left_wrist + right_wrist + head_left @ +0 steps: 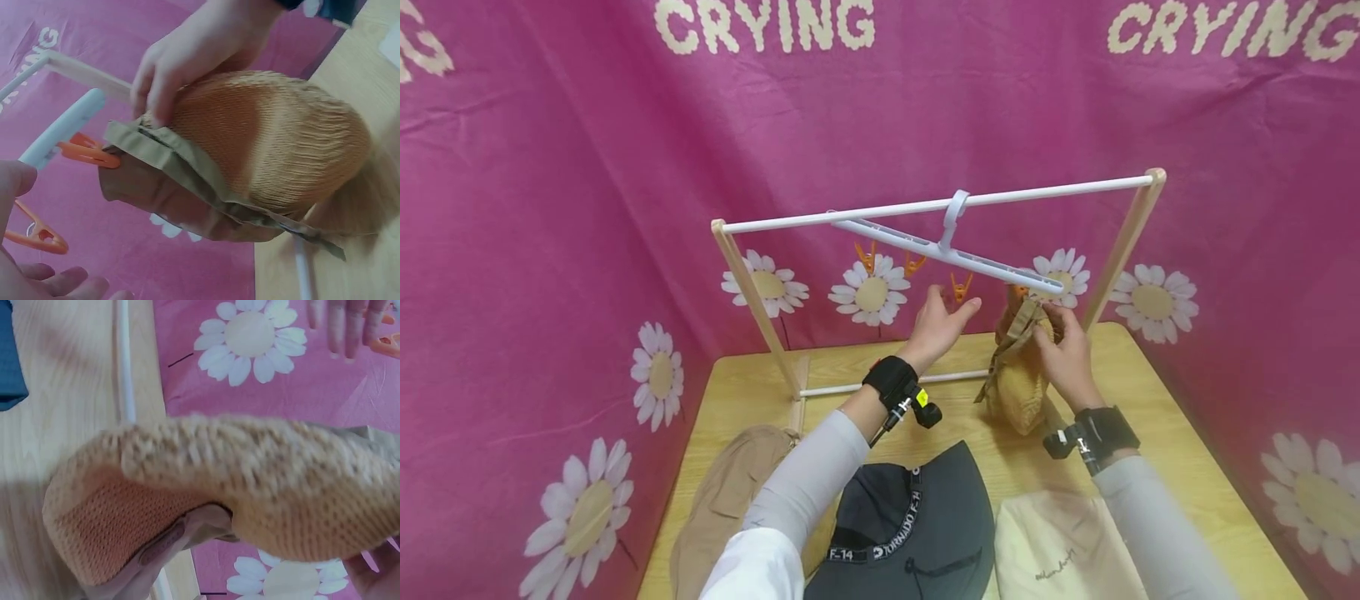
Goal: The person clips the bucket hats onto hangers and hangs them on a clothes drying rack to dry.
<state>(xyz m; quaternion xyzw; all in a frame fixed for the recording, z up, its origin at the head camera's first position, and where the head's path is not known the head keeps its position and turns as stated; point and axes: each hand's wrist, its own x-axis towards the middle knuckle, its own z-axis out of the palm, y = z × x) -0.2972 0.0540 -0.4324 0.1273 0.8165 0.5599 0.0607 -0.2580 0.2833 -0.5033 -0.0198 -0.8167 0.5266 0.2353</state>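
Hat (1022, 396) is hanging right of centre in the head view, under the lower, right end of the white hanger (992, 265); whether its bottom is touching the worktop (1150, 383) is hard to tell. The right hand (1071, 358) is holding its upper edge, fingers clamped on the knit beside the khaki band (1018, 333). The left hand (931, 329) is hovering near the middle, fingers and thumb apart and holding nothing, just beside an orange clip (961, 289).

In the left wrist view, the hat is filling the centre and right, with the right fingers pinching its rim at upper centre. A second clip (90, 155), left of centre, seems to be biting the band's corner. Fine ribs are sagging, suggesting a light, soft, grippy knit; the band is probably firmer, making that doubled rim the best hold. Squeezing the crown would likely just squash it.

In the right wrist view, the hat is stretching across the lower half, its coarse loops looking sturdy but apt to snag. The right hand is showing only partly at lower right; the left fingers are pointing down at upper right.
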